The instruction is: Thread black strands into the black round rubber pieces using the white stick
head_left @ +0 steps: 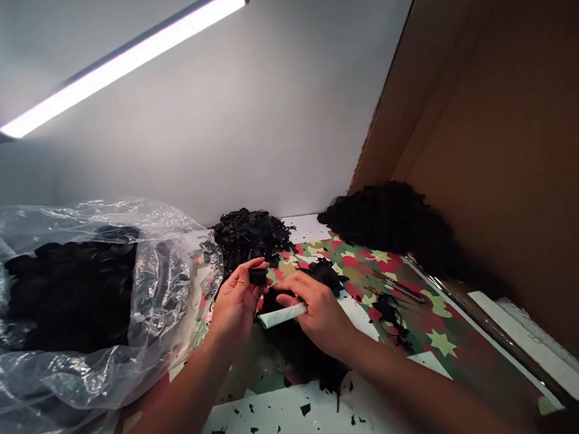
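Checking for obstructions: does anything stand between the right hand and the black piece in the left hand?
Nothing visible stands between the right hand and the black piece the left hand holds; the white strip shows lower.

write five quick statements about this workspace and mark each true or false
1. The left hand holds a small black part. True.
2. The right hand holds a bright red cup. False: it holds a white strip.
3. The long lamp is lit. True.
4. The clear plastic bag lies to the right of both hands. False: it lies to their left.
5. The patterned sheet is plain blue. False: it is multicoloured, with star shapes.
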`<state>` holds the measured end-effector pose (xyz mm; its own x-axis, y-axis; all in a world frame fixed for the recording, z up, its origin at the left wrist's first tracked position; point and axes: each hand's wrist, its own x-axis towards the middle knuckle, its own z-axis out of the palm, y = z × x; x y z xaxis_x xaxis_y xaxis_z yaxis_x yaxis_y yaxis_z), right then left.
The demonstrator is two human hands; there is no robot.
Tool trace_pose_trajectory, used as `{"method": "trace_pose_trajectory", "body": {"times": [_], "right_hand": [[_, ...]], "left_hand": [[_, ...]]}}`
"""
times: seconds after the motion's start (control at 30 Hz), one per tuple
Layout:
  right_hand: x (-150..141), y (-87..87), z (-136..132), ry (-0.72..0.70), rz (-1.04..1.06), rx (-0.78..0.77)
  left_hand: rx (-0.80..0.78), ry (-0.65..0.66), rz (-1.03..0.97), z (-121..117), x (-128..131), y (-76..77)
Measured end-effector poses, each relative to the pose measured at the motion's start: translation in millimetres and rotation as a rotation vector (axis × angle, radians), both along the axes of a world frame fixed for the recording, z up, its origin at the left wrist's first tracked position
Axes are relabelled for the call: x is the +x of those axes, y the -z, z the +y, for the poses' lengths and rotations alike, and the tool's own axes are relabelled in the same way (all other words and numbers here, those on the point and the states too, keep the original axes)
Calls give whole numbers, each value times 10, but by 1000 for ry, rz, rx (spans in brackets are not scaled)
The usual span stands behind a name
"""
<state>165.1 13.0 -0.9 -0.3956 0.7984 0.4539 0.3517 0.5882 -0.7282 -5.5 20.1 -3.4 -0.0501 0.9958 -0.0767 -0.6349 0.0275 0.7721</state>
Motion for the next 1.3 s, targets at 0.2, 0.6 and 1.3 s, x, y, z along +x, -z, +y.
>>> {"method": "trace_pose_trajectory", "body": {"times": [0.2, 0.6, 1.3], "right_hand": [[52, -5, 56, 35, 207, -13], [-4, -142, -113, 92, 232, -38], [213, -178, 49, 73, 440, -135]], "left_hand": [[40, 29, 28, -125, 38, -126], [329, -66, 679, -253, 49, -129], [225, -36, 663, -266, 31, -244]]}}
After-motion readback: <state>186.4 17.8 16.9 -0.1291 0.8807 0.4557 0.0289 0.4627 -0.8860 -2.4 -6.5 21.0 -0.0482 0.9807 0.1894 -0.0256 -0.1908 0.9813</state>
